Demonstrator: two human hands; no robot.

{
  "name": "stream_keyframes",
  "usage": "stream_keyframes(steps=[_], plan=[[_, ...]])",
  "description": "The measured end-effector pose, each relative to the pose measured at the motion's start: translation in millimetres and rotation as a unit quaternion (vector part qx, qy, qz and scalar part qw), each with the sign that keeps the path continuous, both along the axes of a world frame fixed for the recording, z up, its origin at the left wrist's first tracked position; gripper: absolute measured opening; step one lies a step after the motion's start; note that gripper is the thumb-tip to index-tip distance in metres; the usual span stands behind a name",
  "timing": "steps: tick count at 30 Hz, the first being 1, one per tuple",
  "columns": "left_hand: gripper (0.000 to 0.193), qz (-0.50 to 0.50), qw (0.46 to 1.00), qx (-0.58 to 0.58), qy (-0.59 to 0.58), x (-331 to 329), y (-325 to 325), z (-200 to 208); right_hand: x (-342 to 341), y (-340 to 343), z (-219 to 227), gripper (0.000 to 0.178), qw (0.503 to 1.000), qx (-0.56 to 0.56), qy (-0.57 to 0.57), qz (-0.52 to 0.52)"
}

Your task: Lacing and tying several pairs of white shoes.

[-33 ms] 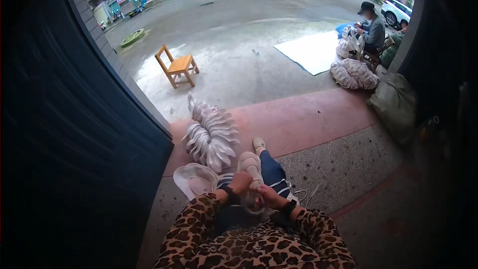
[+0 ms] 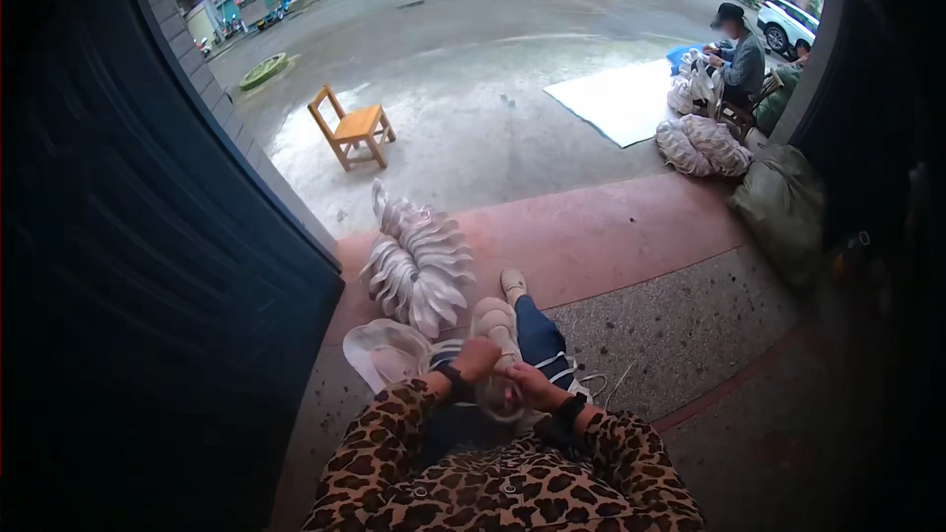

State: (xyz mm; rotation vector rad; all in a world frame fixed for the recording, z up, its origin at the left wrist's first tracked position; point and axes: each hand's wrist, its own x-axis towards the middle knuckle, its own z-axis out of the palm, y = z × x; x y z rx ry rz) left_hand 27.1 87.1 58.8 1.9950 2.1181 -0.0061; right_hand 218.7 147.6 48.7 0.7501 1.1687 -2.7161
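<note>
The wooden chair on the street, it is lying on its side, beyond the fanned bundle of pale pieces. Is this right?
Not quite. In the head view the wooden chair stands upright on its legs, not on its side. It is on the street, beyond the fanned bundle of pale pieces, as you say.

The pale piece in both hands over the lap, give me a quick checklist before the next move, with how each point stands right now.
1. Left hand on the pale piece: ok, it touches the top.
2. Right hand on it: ok.
3. Firmness of either grip: cannot tell, fingers too small.
4. Finished white stack close by: ok, beside the left knee.
5. Loose pale strands near the right hand: ok, lying on the floor.
</note>
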Motion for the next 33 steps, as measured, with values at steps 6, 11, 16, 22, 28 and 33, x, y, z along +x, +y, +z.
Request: stream_keyframes(steps=[6, 11, 16, 22, 28, 33], plan=[[0.033, 0.102, 0.98, -0.013, -0.17, -40, -7, -12, -15, 2, 33, 0.04, 0.997, 0.035, -0.037, 0.055], [0.033, 0.134, 0.981, 0.037, -0.137, -34, -14, -25, -12, -5, 13, 0.026, 0.998, 0.006, 0.024, 0.058], [0.035, 0.09, 0.99, -0.031, -0.106, -28, -2, -4, -8, -5, 0, 0.017, 0.995, 0.008, 0.045, 0.09], [0.027, 0.085, 0.988, -0.071, -0.108, -21, -8, 3, -6, -5, 6, 0.014, 0.99, 0.067, 0.043, 0.118], [0.023, 0.111, 0.978, -0.06, -0.166, -28, -6, 12, -9, -8, -9, 0.014, 0.977, 0.152, 0.044, 0.146], [0.017, 0.076, 0.983, -0.05, -0.162, -30, -10, -9, -35, 8, -29, 0.022, 0.914, 0.402, -0.019, 0.051]])
